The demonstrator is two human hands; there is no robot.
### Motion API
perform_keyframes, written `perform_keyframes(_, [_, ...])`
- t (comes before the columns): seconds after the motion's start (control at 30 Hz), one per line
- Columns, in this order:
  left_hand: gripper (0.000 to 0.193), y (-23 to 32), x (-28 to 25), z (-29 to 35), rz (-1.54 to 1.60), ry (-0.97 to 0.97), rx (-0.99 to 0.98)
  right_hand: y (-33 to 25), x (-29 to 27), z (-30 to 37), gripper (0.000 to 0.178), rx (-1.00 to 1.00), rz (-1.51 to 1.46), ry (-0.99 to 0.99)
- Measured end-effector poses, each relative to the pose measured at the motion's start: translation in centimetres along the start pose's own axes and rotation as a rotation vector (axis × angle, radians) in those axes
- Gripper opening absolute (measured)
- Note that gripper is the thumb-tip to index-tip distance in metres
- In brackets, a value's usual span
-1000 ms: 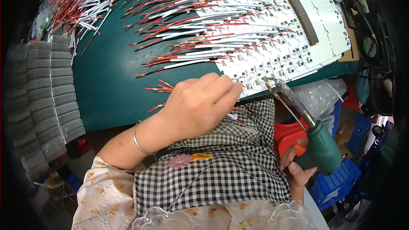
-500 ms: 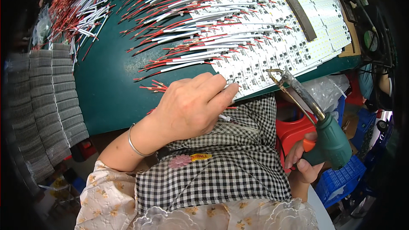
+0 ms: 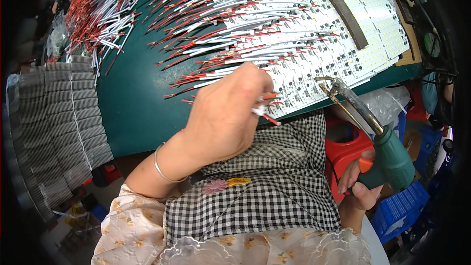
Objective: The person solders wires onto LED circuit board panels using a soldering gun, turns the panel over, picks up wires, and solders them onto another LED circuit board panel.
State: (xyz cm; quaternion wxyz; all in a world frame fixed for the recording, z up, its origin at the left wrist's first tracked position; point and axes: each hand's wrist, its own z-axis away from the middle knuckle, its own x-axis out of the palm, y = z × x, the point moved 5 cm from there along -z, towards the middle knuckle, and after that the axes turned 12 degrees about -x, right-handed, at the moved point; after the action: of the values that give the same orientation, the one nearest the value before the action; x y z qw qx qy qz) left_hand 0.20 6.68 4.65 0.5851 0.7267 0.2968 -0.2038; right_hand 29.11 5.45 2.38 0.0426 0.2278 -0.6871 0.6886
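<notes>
Worktop [image 3: 132, 110]: stretched smooth and dark green, with a dull sheen, from a left edge near the ribbed stacks to a right end under the boards
Left hand [image 3: 223, 113]: hung over the near edge of the worktop, fingers curled in, gripping white-sleeved wires [image 3: 258, 112]; hid the palm side, so could not tell how many
Right hand [image 3: 362, 194]: stayed below the near edge, towards the right end, wrapped round the handle of a soldering gun [image 3: 392, 159], close by the orange trigger [image 3: 365, 165]
Wires in the grip: stuck out rightward from the fingers, red ends foremost, one slanting back towards the near edge
Key relation: lay with long axis roughly left to right, just beside the near-left corner of the circuit boards [image 3: 301, 86]; sat nearer to the left hand than to the right
Iron tip [image 3: 325, 84]: showed to the right of the held wires, pointing far and left, in front of the boards; could not tell whether touching
Boards: spread flat, white and thin, dotted with small black parts
Wire rows [image 3: 216, 34]: ran slender, white and red, from the boards out over the left part of the worktop
Dark bar [image 3: 345, 12]: rested across the boards, narrow and straight-sided, looking bent through the lens
Loose heap [image 3: 93, 12]: piled at the far-left corner, tangled, red and white
Ribbed stacks [image 3: 54, 127]: stood by the left edge, grey, finely ridged
Apron [image 3: 255, 206]: draped in black-and-white checked cloth below the near edge
</notes>
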Motion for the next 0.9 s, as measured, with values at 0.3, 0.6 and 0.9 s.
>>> perform_keyframes(0.3, [0.018,-0.3,2.2,0.2,-0.191,0.087,0.159,0.0,0.0,0.2,0.060,0.071,0.035,0.056])
perform_keyframes(0.6, [0.023,-0.1,2.2,0.3,-0.229,0.143,0.244,0.3,-0.1,0.1,0.061,0.113,0.022,0.064])
perform_keyframes(0.9, [0.032,-0.1,2.4,0.5,-0.209,0.147,0.224,0.5,0.3,0.4,0.060,0.137,0.037,0.013])
